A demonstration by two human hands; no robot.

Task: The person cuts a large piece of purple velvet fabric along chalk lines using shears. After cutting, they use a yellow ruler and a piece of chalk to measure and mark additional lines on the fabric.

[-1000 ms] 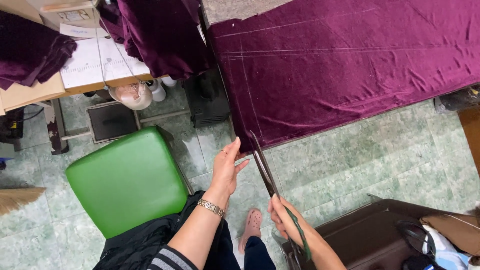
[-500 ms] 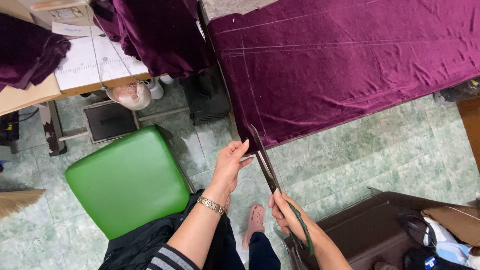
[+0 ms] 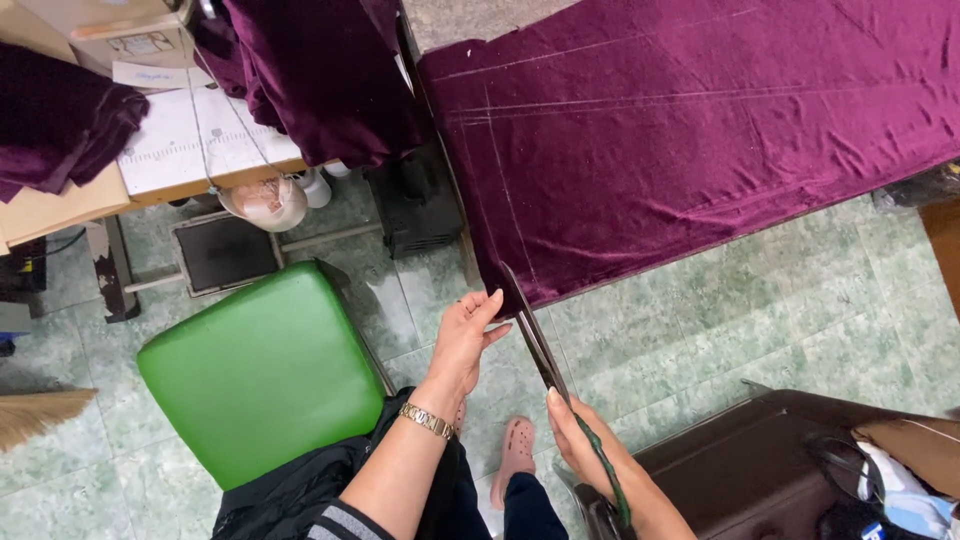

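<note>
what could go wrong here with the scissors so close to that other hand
The left hand has its fingertips right beside the blades of the scissors, so a closing cut might nick them. The blades meet the purple velvet cloth at its hanging corner, where chalk lines run close together; the cut may wander off the line. The right hand works below the table edge, possibly limiting control.

Far left on my work table stands a tan cardboard box [image 3: 110,25] with a small pale label [image 3: 140,43] on its side. Just below it lies a white printed chart sheet [image 3: 195,140], partly under dark purple cloth.
</note>
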